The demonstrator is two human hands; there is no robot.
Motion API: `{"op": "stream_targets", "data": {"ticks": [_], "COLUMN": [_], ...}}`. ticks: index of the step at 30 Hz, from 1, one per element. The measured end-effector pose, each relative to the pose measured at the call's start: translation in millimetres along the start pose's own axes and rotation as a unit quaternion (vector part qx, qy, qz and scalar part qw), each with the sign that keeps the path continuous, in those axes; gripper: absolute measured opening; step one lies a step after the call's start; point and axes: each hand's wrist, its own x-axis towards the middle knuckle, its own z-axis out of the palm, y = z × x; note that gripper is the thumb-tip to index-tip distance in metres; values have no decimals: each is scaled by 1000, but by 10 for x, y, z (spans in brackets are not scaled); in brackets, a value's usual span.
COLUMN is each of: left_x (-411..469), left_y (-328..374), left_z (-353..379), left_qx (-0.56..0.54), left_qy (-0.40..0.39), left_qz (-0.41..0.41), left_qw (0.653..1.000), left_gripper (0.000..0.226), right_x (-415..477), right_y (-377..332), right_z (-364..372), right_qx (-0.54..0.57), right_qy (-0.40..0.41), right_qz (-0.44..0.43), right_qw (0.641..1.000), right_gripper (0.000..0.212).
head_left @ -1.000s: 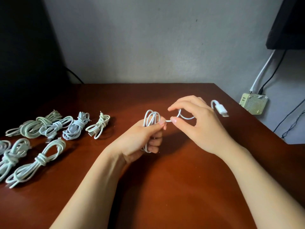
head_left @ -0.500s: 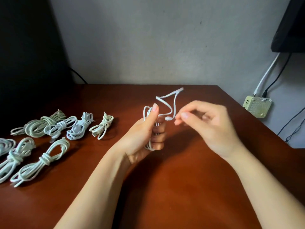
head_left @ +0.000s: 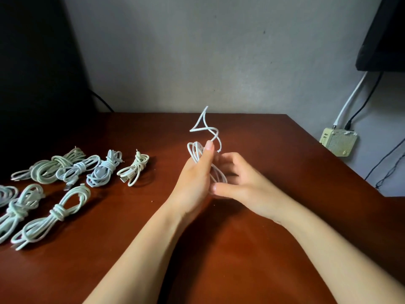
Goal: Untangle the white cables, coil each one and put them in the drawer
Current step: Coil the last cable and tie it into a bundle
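Reddish wood table (head_left: 285,145): finished coils (head_left: 55,213) lie in rows at left, well apart from hands. Left hand (head_left: 195,181) grips white cable (head_left: 194,152) above table centre, fingers curled round loops, thumb pressed along top. Right hand (head_left: 247,185) curls round lower end of loops, thumb beneath. Free tail (head_left: 203,126) sticks up, kinked. Judgement: wind tail tightly round bundle's middle, keep loops pinched so none slip, tuck end through. Drawer not in view.

Seven tied cable bundles (head_left: 52,213) on one table (head_left: 263,249) — plus one loose cable (head_left: 192,153), two hands (left hand (head_left: 192,183), right hand (head_left: 247,185)), one wall box (head_left: 338,141).
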Motion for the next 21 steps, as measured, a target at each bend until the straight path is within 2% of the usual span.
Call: {"op": "stream_targets", "data": {"ticks": [3, 7, 11, 16, 21], "left_x": [3, -29, -58, -106, -62], "left_y": [-43, -77, -31, 62, 58], "left_z": [-11, 11, 16, 14, -40], "left_qx": [62, 121, 85, 44, 5], "left_qy": [11, -35, -104, -122, -134], "left_qz": [18, -5, -4, -27, -63], "left_qw": [998, 992, 991, 991, 989], "left_gripper": [46, 43, 39, 44, 38], "right_x": [3, -14, -29, -52, -61], "right_y": [-24, -41, -66, -84, -95], "right_z": [44, 24, -80, -112, -99], "right_qx": [89, 178, 259, 242, 150], "right_qy": [-22, -89, -153, -193, -176], "right_qz": [26, 57, 87, 99, 66], "right_qw": [995, 978, 950, 946, 971], "right_gripper": [37, 45, 29, 12, 9]}}
